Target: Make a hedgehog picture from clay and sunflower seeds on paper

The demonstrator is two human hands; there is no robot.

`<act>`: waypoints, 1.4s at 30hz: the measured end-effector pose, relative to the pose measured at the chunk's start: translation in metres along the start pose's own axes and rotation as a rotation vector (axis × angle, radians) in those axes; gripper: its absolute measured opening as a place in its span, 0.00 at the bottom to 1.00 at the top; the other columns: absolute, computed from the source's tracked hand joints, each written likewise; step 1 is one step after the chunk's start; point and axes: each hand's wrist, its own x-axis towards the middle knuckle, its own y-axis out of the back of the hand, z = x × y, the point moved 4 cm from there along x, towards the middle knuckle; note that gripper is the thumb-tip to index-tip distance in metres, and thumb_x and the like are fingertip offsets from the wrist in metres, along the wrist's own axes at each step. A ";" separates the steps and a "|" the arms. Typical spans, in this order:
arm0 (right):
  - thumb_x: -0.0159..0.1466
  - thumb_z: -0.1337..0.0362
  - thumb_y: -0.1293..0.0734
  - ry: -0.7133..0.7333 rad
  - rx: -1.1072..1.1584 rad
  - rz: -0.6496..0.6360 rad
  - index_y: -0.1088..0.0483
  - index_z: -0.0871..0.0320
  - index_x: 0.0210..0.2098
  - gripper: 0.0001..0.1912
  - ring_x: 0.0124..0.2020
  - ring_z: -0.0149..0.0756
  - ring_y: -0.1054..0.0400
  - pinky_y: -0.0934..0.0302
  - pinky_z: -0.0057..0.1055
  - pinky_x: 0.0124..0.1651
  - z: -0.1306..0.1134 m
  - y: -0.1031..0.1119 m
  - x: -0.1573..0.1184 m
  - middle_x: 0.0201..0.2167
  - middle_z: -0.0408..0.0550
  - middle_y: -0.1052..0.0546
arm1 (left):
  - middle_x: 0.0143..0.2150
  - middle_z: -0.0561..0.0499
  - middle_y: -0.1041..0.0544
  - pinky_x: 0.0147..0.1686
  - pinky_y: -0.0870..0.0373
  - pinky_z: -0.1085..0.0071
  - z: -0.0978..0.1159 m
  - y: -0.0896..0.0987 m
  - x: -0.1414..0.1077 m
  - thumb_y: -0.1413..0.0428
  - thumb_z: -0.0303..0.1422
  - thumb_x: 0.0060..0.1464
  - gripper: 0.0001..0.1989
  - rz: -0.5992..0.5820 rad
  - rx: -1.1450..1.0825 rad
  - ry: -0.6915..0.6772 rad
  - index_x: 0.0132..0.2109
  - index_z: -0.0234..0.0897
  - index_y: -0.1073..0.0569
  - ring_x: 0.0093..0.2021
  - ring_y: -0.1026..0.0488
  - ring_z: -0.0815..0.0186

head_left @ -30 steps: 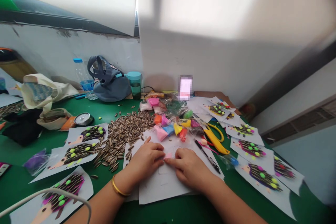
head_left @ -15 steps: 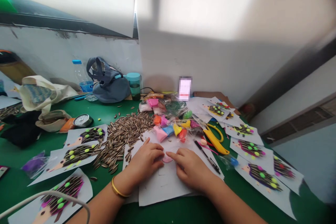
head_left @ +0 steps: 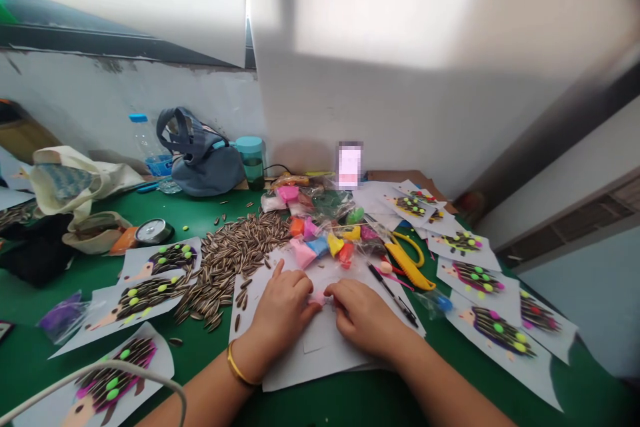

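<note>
A small piece of pink modelling clay [head_left: 317,297] lies low over the white paper [head_left: 300,373], between my two hands. My left hand [head_left: 285,303], with a gold bangle at its wrist, has its thumb and curled fingers closed about the clay's left side. My right hand [head_left: 363,317] is curled too, index finger and thumb at the clay's right edge. Part of the clay is hidden by the fingers. Just beyond my hands lie bags of coloured clay [head_left: 320,247]. Beside my right hand is a black pen [head_left: 393,293] on the paper.
Striped sunflower seeds [head_left: 235,260] are heaped left of the paper. Yellow-handled scissors [head_left: 410,263] lie to the right. Seed-and-clay hedgehog pictures [head_left: 500,330] flank both sides. A teal-lidded bottle [head_left: 253,163], a blue bag [head_left: 207,163] and a blurred phone [head_left: 349,165] stand at the back.
My left thumb and fingers have moved in over the pink clay, which lay flatter and more exposed before. My right index finger has curled back slightly. The view has shifted a little.
</note>
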 end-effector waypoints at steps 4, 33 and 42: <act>0.60 0.75 0.39 0.015 -0.005 -0.023 0.31 0.56 0.55 0.24 0.45 0.40 0.33 0.40 0.35 0.50 0.000 0.000 0.000 0.41 0.50 0.26 | 0.39 0.52 0.24 0.64 0.49 0.41 -0.006 0.001 -0.002 0.36 0.31 0.52 0.09 -0.006 -0.068 0.009 0.39 0.40 0.28 0.43 0.26 0.58; 0.60 0.74 0.38 0.046 -0.082 -0.090 0.31 0.45 0.59 0.30 0.42 0.39 0.37 0.44 0.36 0.46 -0.004 -0.004 -0.002 0.40 0.48 0.30 | 0.51 0.45 0.22 0.64 0.50 0.36 -0.012 0.007 -0.013 0.40 0.24 0.55 0.13 -0.124 -0.054 -0.126 0.46 0.43 0.20 0.51 0.24 0.56; 0.60 0.75 0.38 0.046 -0.086 -0.088 0.31 0.46 0.58 0.30 0.42 0.39 0.37 0.44 0.35 0.46 -0.003 -0.004 -0.001 0.40 0.47 0.30 | 0.52 0.45 0.21 0.65 0.50 0.38 -0.015 0.008 -0.012 0.38 0.23 0.53 0.13 -0.122 -0.127 -0.074 0.45 0.41 0.21 0.53 0.25 0.56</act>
